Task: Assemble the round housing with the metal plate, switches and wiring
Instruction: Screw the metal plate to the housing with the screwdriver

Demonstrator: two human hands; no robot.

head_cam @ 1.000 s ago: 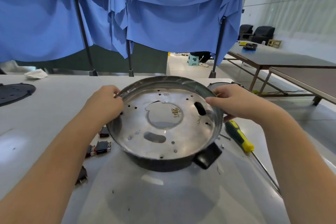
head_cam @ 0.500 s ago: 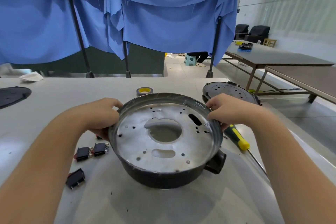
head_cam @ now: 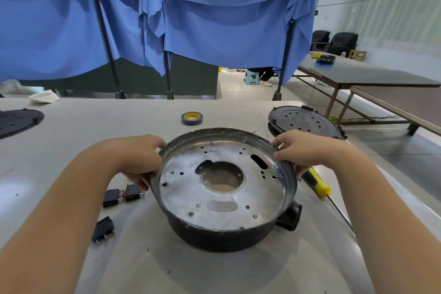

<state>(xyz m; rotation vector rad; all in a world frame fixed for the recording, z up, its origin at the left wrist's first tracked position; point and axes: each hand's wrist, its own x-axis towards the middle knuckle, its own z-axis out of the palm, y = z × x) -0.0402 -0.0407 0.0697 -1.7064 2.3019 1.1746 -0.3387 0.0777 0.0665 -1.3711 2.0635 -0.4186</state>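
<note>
A round black housing (head_cam: 214,236) stands on the table in front of me, its open side up. A perforated metal plate (head_cam: 191,188) with a large central hole lies inside it. A black stub (head_cam: 290,218) sticks out at its lower right. My left hand (head_cam: 140,157) grips the left rim, fingers curled over the edge. My right hand (head_cam: 303,150) grips the right rim the same way. Three black switches (head_cam: 112,197) (head_cam: 134,192) (head_cam: 103,229) lie on the table to the left of the housing.
A yellow-and-green screwdriver (head_cam: 321,186) lies right of the housing. A roll of tape (head_cam: 191,118) sits behind it. A black perforated lid (head_cam: 305,122) rests at back right, another black disc (head_cam: 16,120) at far left. Blue curtains hang behind the table.
Both hands have tilted the housing from leaning toward me down to nearly level on the table, and turned it a little. My view has shifted down slightly.
</note>
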